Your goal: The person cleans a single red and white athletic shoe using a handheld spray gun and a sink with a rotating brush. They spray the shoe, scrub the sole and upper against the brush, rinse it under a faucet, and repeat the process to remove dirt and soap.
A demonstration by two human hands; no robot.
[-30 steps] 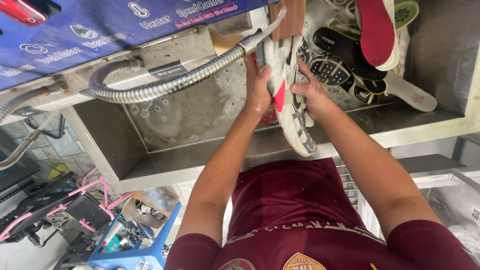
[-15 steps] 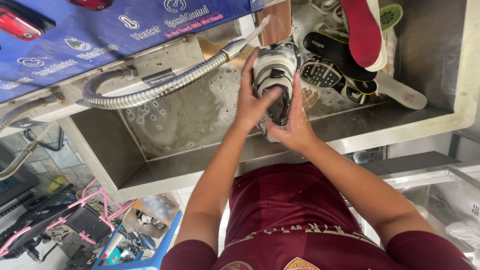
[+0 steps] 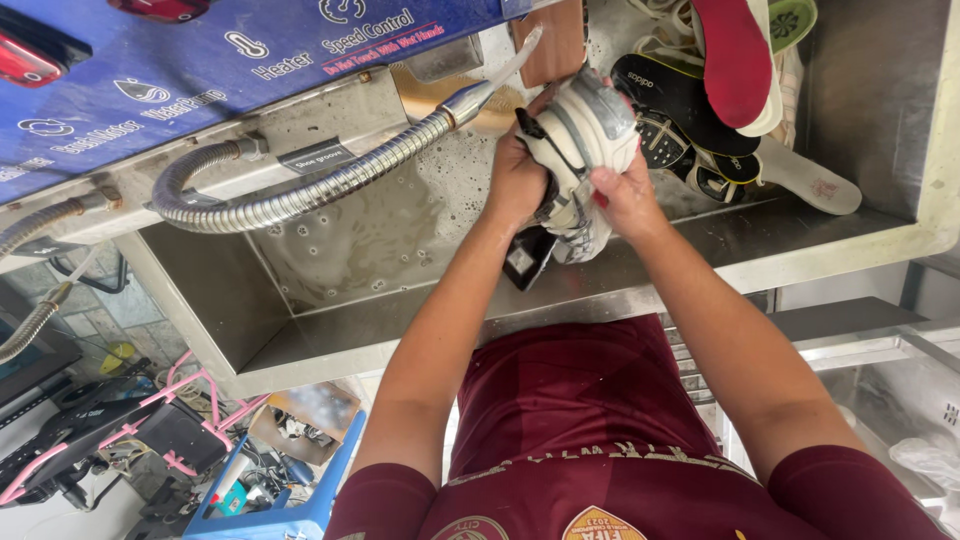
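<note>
A: Sneaker position?
B: White sneaker (image 3: 578, 150) over the steel sink (image 3: 400, 300), long axis sloping from upper right to lower left.
A: Fingers?
B: Left hand (image 3: 517, 178) and right hand (image 3: 628, 195) both clamp it.

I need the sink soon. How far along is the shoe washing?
Done: nothing looks finished. In hand: the left hand and right hand grip a white and grey shoe over the sudsy steel sink, beside the metal hose. Left: shoes and insoles lie piled in the sink's corner.
</note>
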